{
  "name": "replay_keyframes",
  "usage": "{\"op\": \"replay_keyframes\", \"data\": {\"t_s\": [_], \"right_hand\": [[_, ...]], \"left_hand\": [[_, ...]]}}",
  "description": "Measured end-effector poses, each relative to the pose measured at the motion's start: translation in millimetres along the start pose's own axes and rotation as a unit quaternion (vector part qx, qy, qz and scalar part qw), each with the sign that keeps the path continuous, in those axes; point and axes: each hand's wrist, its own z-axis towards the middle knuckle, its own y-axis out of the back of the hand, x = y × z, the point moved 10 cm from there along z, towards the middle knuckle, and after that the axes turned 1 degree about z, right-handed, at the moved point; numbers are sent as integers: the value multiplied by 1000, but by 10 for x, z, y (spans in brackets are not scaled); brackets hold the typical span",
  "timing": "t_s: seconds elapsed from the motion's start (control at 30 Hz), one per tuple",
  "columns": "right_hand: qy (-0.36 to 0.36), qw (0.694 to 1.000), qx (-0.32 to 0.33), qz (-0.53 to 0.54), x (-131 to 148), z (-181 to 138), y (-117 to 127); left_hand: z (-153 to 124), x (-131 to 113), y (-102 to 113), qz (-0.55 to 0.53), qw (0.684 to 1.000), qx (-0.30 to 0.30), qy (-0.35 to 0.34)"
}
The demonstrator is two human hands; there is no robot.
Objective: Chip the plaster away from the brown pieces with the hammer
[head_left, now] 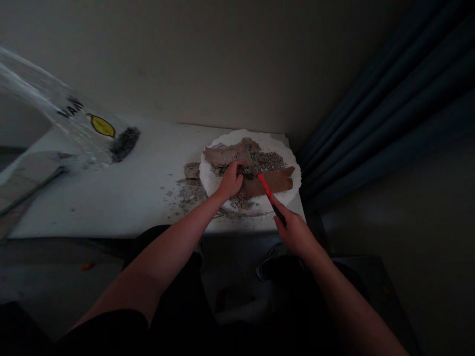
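My right hand point(296, 230) is closed round the black grip of a hammer with a red shaft point(266, 189); its head rests on the rubble near my other hand. My left hand point(230, 181) is closed over a small dark piece I cannot make out, pressing it onto a white round slab point(285, 153). On the slab lie flat brown-grey broken pieces point(226, 154), a brown shard point(276, 182) and grey crumbs point(272, 159).
The slab sits on a white low table point(122, 198) against a pale wall. Grey debris point(185, 190) spills left of the slab. A clear plastic bag point(74, 128) with a yellow mark lies at the far left. Dark curtains point(389, 109) hang on the right.
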Motion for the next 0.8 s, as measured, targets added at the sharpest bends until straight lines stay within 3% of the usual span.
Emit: {"op": "replay_keyframes", "data": {"t_s": [0.1,0.2,0.3,0.37,0.43,0.5,0.57,0.8], "right_hand": [[3,1000,-22,0,-48,19,107],[-12,999,-46,-21,-181,64,237],[-21,996,-77,-29,-341,114,371],[-24,995,-93,-16,-447,138,430],[-17,995,-99,14,-522,153,451],[-15,995,-94,40,-582,157,439],[-23,995,-85,53,-632,152,414],[-37,996,-74,46,-650,117,360]], "left_hand": [[13,81,240,-2,999,-35,23],[-82,268,661,16,994,-89,65],[-356,538,1112,96,978,-123,141],[-586,700,1274,150,966,-99,184],[-795,821,1228,176,963,-21,201],[-1004,927,971,220,946,118,205],[-1165,985,775,264,924,193,200],[-1222,920,455,333,903,237,132]]}}
